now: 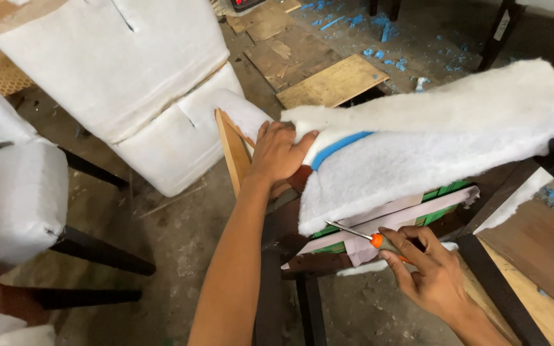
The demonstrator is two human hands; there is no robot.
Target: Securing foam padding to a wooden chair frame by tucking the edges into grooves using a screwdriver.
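Head view showed white batting (431, 134) draped over a dark chair frame (290, 256), a foam-padded chair (129, 83) standing just beside. Left hand (280, 154) pressed spread fingers on the batting edge. Right hand (428, 269) fingers pinched an orange-handled screwdriver (360, 234) beneath the batting.

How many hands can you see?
2. The left hand presses on the white fluffy padding at the chair's edge. The right hand, lower right, holds an orange-handled screwdriver just under the padding.
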